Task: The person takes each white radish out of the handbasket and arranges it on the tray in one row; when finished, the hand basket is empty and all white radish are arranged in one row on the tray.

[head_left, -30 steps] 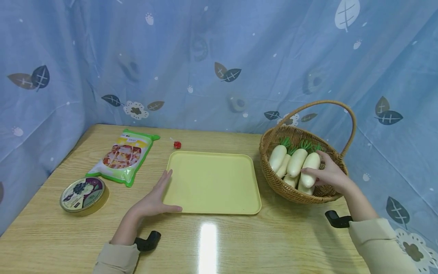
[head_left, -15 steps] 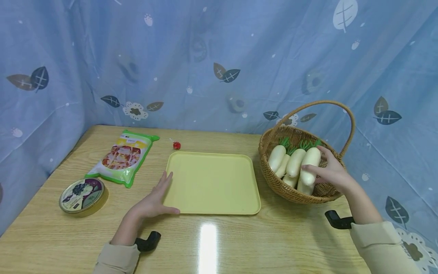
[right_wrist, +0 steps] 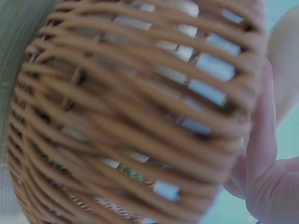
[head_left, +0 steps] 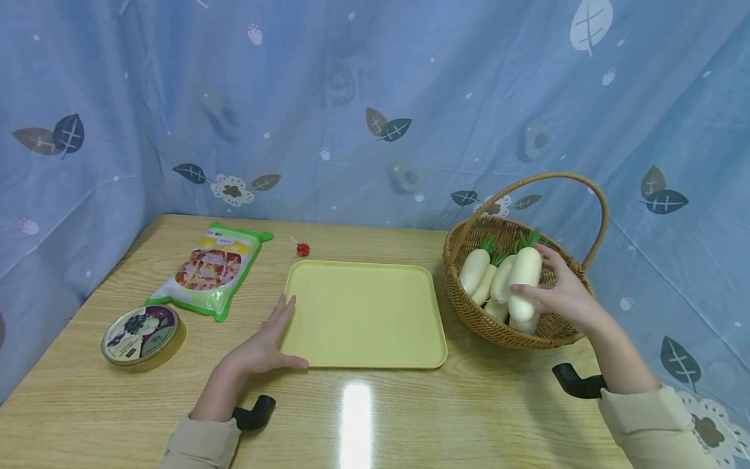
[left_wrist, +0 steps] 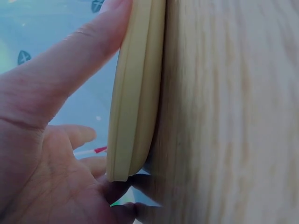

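Observation:
A white radish (head_left: 525,283) with green leaves is pinched between the thumb and fingers of my right hand (head_left: 559,290), tilted up over the wicker basket (head_left: 504,333). Several other white radishes (head_left: 474,270) lie inside that basket. My left hand (head_left: 260,345) rests at the near left corner of a yellow tray (head_left: 363,312), its thumb along the front edge and its fingers by the left side. The left wrist view shows the thumb touching the tray's rim (left_wrist: 131,93). In the right wrist view the basket's weave (right_wrist: 140,107) hides most of the radishes.
Left of the tray lie a green-edged food bag (head_left: 211,270) and a round tin (head_left: 140,335). A red lollipop (head_left: 302,249) sits behind the tray. The basket's tall handle (head_left: 551,176) arches above it. A blue patterned curtain (head_left: 328,117) hangs behind the wooden table (head_left: 439,417).
My right hand has raised the radish from the pile and shifted it slightly to the left. The left hand and the tray stay where they were.

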A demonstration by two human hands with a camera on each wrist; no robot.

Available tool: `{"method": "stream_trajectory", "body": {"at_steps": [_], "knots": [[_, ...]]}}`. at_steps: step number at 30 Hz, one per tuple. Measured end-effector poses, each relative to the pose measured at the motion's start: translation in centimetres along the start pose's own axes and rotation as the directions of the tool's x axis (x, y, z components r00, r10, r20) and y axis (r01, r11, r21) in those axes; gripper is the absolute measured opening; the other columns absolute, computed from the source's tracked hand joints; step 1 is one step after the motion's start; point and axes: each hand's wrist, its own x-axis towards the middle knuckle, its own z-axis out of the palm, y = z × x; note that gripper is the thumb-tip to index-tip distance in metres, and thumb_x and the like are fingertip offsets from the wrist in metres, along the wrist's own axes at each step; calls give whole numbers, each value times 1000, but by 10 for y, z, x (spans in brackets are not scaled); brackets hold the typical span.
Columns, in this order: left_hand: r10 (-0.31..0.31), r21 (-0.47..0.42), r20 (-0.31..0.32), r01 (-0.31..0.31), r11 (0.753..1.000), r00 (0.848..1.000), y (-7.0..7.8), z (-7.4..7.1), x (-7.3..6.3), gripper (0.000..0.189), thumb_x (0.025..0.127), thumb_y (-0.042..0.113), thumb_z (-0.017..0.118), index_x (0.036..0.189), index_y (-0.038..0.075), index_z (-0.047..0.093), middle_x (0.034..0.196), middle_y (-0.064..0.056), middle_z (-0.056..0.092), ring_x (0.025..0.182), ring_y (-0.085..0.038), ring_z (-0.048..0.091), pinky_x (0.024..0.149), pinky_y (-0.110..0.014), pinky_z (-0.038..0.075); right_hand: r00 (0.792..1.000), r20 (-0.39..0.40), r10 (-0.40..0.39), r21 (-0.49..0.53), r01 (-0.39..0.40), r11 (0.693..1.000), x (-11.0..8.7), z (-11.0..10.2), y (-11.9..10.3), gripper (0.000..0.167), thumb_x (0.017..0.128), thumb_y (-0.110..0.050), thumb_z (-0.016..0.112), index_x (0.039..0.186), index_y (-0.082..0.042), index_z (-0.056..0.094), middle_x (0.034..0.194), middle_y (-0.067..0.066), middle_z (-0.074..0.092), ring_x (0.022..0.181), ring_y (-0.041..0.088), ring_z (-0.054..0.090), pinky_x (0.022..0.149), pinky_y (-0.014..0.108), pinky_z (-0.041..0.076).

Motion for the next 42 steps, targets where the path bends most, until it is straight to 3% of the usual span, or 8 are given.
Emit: {"method": "stream_trajectory", "body": {"at_steps": [7, 16, 21, 25, 33, 42], "knots": [[9, 11, -8, -9, 1000, 1000, -2, 0, 0, 120, 66, 32, 81, 146, 4, -4, 148, -23, -18, 131, -47, -10, 99, -66, 0, 999, 15, -48, 14, 47, 999, -6, 7, -10, 93, 86, -20, 63, 147, -16, -7, 143, 31, 5, 105, 51, 47, 62, 45, 53], [28, 11, -21, -28, 1000, 999, -2, 0, -1, 121, 66, 32, 81, 145, 2, -6, 148, -23, -16, 133, -45, -9, 102, -63, 3, 996, 35, -82, 17, 82, 997, -16, 15, -24, 95, 85, -16, 65, 147, -17, -6, 144, 29, 6, 91, 34, 60, 59, 44, 52], [36, 13, -23, -36, 999, 999, -2, -1, -2, 121, 66, 32, 81, 145, 0, -5, 148, -24, -16, 133, -45, -9, 102, -62, 4, 992, 38, -121, 34, 119, 992, -20, 20, -30, 95, 84, -13, 66, 147, -16, -5, 144, 27, 9, 94, 40, 59, 59, 40, 54], [38, 23, -19, -37, 999, 999, -3, -1, -1, 121, 67, 33, 81, 145, 0, -6, 148, -23, -16, 132, -45, -9, 101, -63, 4, 992, 41, -119, 52, 117, 992, -22, 23, -32, 96, 83, -13, 67, 148, -18, -4, 144, 25, 8, 101, 45, 54, 61, 40, 54], [30, 24, -10, -29, 999, 1000, -3, -1, 1, 121, 67, 34, 80, 145, 1, -5, 148, -22, -16, 133, -45, -8, 102, -63, 5, 991, 46, -124, 43, 122, 992, -25, 29, -34, 97, 82, -15, 69, 148, -21, -1, 146, 21, 8, 95, 39, 58, 58, 40, 54], [19, 33, 0, -19, 999, 1000, -1, -2, 0, 121, 68, 34, 80, 145, 0, -6, 148, -23, -17, 131, -49, -7, 100, -65, 3, 989, 47, -138, 0, 138, 990, -32, 38, -39, 97, 79, -17, 72, 148, -23, 3, 144, 18, 15, 97, 40, 58, 59, 36, 54]]}}
